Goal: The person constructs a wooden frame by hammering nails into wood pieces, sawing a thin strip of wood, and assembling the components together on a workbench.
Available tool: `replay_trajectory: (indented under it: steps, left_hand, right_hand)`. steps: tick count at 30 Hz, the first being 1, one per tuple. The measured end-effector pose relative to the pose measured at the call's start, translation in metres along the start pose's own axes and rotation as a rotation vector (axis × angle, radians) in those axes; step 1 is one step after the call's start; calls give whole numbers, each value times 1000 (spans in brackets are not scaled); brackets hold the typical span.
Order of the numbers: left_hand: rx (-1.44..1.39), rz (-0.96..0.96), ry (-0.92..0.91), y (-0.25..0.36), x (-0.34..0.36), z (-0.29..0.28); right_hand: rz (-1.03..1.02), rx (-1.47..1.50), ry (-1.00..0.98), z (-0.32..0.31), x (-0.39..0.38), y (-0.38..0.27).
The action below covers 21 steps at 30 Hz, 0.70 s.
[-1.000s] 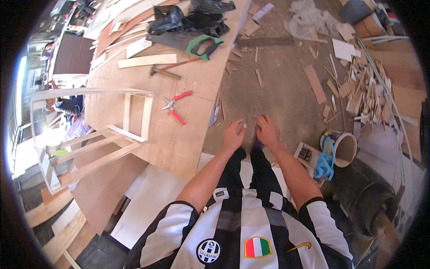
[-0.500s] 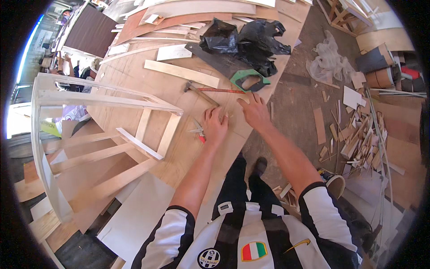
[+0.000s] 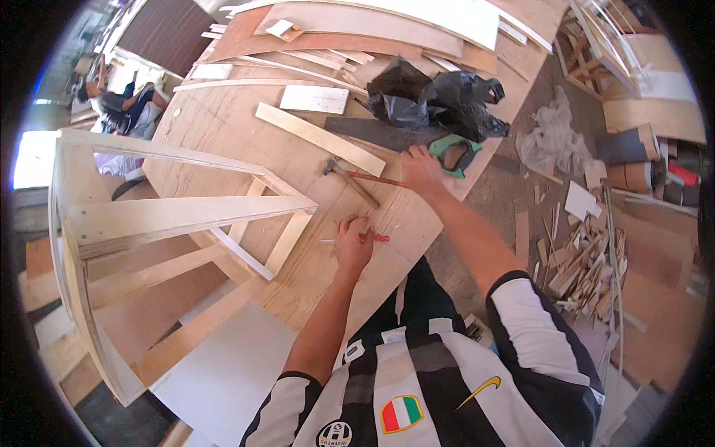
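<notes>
On the plywood workbench (image 3: 201, 127), my left hand (image 3: 354, 246) has its fingers curled over red-handled snips (image 3: 376, 238), which it partly covers. My right hand (image 3: 422, 171) is farther forward, fingers bent beside the dark-bladed handsaw with its green handle (image 3: 447, 141); what lies under them is hidden. A thin reddish bar (image 3: 372, 179) runs to that hand from near a wooden-handled hammer (image 3: 361, 190). Just beyond are a pale wooden slat (image 3: 313, 134) and crumpled black plastic (image 3: 395, 93).
An unfinished wooden frame (image 3: 149, 208) stands at the left. Boards and strips (image 3: 372, 26) cover the bench's far part. Another person (image 3: 119, 100) sits at upper left. Wood offcuts (image 3: 581, 268), clear plastic (image 3: 547, 141) and cylindrical containers (image 3: 625, 149) lie along the right.
Both hands have moved from low over the floor onto the bench. Lately my left hand came down onto the snips and my right shifted toward the saw. The view has swung too.
</notes>
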<state>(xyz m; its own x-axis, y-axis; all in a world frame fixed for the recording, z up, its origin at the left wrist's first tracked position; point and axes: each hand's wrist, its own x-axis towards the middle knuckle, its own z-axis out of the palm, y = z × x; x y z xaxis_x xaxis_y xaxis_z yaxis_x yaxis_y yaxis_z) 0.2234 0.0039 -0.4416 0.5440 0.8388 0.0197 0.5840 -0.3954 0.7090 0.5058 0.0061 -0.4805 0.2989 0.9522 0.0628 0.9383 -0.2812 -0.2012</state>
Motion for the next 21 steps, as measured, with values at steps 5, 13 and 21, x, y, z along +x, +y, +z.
replay_trajectory:
  steps: [5,13,21]
  left_hand:
    - [24,-129,31,20,1,-26]
    - [6,-234,123,32,-8,-27]
    - [-49,-252,114,32,-27,-6]
  right_hand:
    - [-39,-18,-39,6,28,-32]
    - [-6,-82,-204,5,80,-21]
    - [-61,-81,-141,3,77,-2]
